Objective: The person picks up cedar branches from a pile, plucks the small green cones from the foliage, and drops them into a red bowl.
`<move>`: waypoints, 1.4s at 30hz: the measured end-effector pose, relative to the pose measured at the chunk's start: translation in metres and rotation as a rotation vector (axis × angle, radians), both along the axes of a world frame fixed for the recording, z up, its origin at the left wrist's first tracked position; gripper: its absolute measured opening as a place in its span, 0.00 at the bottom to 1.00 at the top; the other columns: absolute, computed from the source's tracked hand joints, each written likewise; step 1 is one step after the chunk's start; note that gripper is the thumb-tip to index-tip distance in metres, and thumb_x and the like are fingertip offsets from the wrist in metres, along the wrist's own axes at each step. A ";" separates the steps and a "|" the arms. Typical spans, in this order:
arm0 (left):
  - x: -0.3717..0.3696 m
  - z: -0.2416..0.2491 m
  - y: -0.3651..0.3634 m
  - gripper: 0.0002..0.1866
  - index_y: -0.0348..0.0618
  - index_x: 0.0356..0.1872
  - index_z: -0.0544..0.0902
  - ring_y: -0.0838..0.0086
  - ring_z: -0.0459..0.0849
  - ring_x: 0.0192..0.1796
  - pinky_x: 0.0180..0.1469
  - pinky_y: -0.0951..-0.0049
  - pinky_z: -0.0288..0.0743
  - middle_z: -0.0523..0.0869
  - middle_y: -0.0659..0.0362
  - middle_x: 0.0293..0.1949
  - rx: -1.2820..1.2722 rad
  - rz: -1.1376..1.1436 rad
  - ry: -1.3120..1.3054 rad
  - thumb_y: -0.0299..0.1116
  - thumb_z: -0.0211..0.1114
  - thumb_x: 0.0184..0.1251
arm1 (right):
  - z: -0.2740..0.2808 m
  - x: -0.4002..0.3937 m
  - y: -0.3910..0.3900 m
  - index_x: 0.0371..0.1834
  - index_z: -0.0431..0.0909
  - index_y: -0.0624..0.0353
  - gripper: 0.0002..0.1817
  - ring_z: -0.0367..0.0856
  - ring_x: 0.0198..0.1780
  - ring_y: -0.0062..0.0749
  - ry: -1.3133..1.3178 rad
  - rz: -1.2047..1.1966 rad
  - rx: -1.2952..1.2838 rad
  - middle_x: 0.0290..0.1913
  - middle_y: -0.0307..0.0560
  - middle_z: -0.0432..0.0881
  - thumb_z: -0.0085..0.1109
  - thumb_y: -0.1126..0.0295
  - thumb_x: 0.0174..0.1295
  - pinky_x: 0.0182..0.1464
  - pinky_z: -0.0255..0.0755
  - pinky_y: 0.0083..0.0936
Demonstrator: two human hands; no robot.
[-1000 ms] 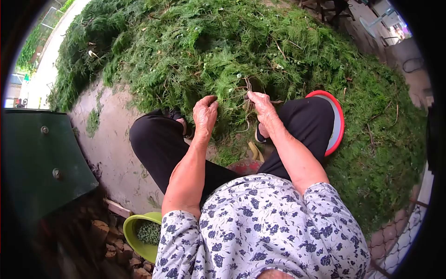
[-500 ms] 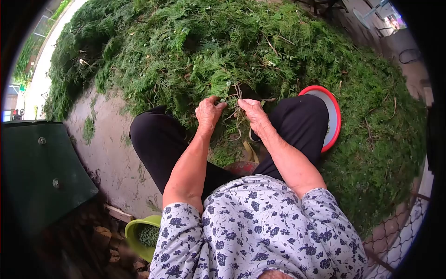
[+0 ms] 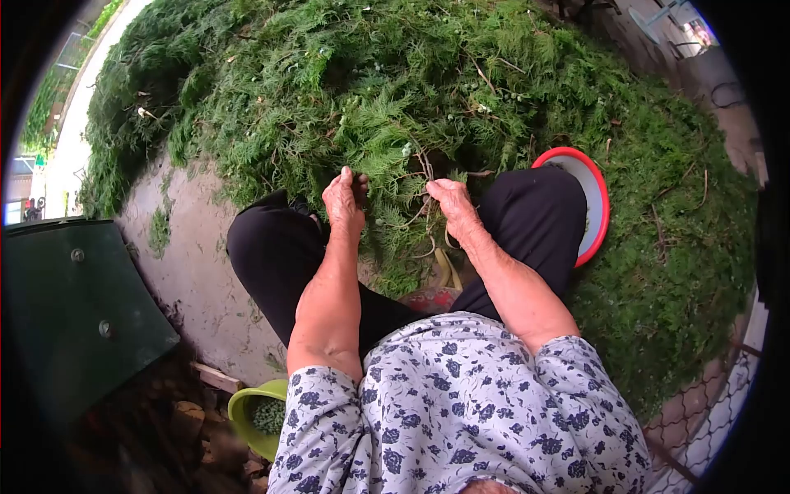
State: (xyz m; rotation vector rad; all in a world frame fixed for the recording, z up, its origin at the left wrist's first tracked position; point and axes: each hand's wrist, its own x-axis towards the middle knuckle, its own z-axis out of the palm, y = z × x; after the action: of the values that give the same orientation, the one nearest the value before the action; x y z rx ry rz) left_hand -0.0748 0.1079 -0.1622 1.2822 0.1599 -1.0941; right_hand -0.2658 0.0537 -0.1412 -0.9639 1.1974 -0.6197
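Right hand [image 3: 453, 207] pinches twiggy branch [image 3: 426, 167] at near edge of green pile [image 3: 288, 99]. Left hand [image 3: 343, 202] apart from it, half curled; cannot tell if anything inside. Risk: hard tug might snap branch; thin pinch could let it slip.

From here I can't tell if the left hand [image 3: 343, 202], near ten o'clock, holds anything. The knee [image 3: 535, 210] hides part of the bowl [image 3: 605, 207] near three.
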 end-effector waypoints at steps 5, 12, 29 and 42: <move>-0.009 0.046 -0.015 0.06 0.40 0.34 0.76 0.74 0.78 0.24 0.26 0.77 0.72 0.81 0.57 0.28 -0.124 -0.053 0.071 0.25 0.57 0.55 | 0.003 -0.004 -0.006 0.25 0.75 0.66 0.13 0.64 0.27 0.23 0.136 0.125 -0.083 0.21 0.38 0.71 0.56 0.65 0.54 0.33 0.62 0.26; -0.020 0.040 -0.034 0.18 0.30 0.41 0.79 0.78 0.76 0.29 0.33 0.76 0.70 0.82 0.57 0.32 -0.001 -0.479 -0.434 0.32 0.67 0.51 | 0.000 -0.002 -0.003 0.22 0.73 0.66 0.13 0.66 0.22 0.34 0.280 0.168 -0.246 0.17 0.50 0.70 0.56 0.65 0.52 0.29 0.63 0.30; -0.033 -0.004 -0.037 0.08 0.41 0.32 0.77 0.76 0.74 0.24 0.28 0.79 0.68 0.77 0.63 0.25 -0.127 -0.122 0.155 0.32 0.65 0.57 | 0.010 -0.002 -0.003 0.37 0.78 0.66 0.14 0.67 0.36 0.18 0.016 0.208 0.023 0.31 0.34 0.75 0.57 0.64 0.57 0.42 0.62 0.20; -0.014 0.011 -0.037 0.09 0.41 0.30 0.72 0.73 0.74 0.25 0.24 0.77 0.66 0.76 0.58 0.27 -0.210 -0.022 0.339 0.35 0.58 0.61 | 0.000 -0.015 -0.015 0.34 0.75 0.64 0.12 0.75 0.27 0.24 -0.232 0.199 0.154 0.28 0.40 0.77 0.54 0.64 0.60 0.32 0.72 0.22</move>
State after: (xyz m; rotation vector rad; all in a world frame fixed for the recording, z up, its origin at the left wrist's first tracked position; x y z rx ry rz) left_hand -0.0886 0.0708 -0.1516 0.9078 0.2777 -1.3059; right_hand -0.2805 0.0385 -0.1414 -0.8432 0.9165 -0.4601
